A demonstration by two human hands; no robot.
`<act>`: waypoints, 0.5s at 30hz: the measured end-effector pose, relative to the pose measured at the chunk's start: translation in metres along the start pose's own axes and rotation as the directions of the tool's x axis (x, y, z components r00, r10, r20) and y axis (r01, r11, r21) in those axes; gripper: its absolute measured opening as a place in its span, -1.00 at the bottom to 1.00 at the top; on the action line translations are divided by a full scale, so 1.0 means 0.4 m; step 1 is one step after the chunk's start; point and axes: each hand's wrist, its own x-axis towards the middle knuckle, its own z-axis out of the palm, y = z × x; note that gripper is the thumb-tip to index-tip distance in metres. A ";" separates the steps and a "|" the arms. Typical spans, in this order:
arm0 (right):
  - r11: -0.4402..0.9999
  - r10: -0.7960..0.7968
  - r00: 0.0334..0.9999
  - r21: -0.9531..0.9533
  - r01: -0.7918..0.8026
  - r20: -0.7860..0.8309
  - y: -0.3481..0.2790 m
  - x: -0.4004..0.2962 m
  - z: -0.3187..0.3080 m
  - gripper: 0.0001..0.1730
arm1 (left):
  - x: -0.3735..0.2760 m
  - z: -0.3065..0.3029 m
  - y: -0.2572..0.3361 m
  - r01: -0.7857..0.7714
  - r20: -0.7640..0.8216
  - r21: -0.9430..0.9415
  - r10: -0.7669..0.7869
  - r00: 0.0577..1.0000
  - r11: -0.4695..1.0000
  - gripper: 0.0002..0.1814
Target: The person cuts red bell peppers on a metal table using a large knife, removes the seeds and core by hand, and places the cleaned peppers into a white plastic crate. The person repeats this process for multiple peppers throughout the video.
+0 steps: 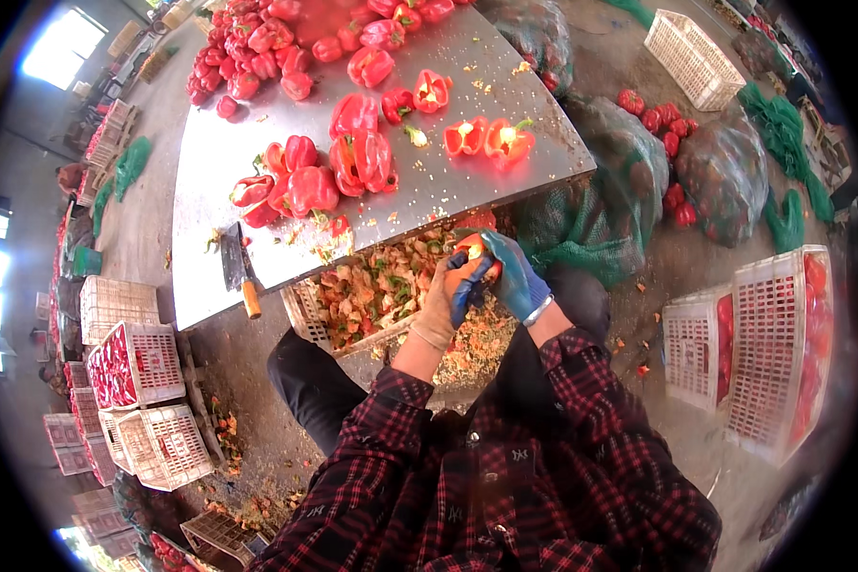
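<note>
A red bell pepper piece (474, 248) with its pale core showing is held over the near edge of the steel table (443, 182). My left hand (449, 289), in a tan and blue glove, grips it from the left. My right hand (516, 277), in a blue glove, closes around it from the right, its fingers partly hiding the pepper. Below both hands stands a plastic crate (307, 314) of pepper cores and scraps. Opened pepper halves (509, 141) lie on the table beyond my hands. More cut peppers (311, 189) sit to their left.
A cleaver with a wooden handle (239, 264) lies at the table's left front corner. Whole red peppers (257, 43) are heaped at the far end. Green mesh sacks (615, 164) stand against the right side. Crates of peppers (776, 350) flank me on the right, others (143, 361) on the left.
</note>
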 end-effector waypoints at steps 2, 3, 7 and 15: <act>0.999 0.045 0.996 0.033 -0.043 -0.071 0.003 -0.005 0.015 -0.66 | 0.027 -0.007 -0.039 -0.166 -0.065 0.047 0.169 0.984 0.985 -0.70; 0.997 0.065 0.991 0.045 -0.060 -0.113 0.002 -0.003 0.018 -0.68 | 0.038 -0.027 -0.044 -0.332 0.052 0.537 0.362 0.931 0.775 -0.73; 0.977 0.001 0.953 -0.202 -0.065 -0.304 0.035 0.000 0.022 -0.72 | 0.018 -0.050 -0.011 -0.394 0.372 0.918 0.450 0.812 -0.047 -0.72; 0.822 0.257 0.962 0.543 -0.171 -0.087 -0.011 -0.020 0.025 -0.52 | -0.057 -0.082 0.123 -0.120 0.335 0.911 0.537 0.774 -0.395 -0.65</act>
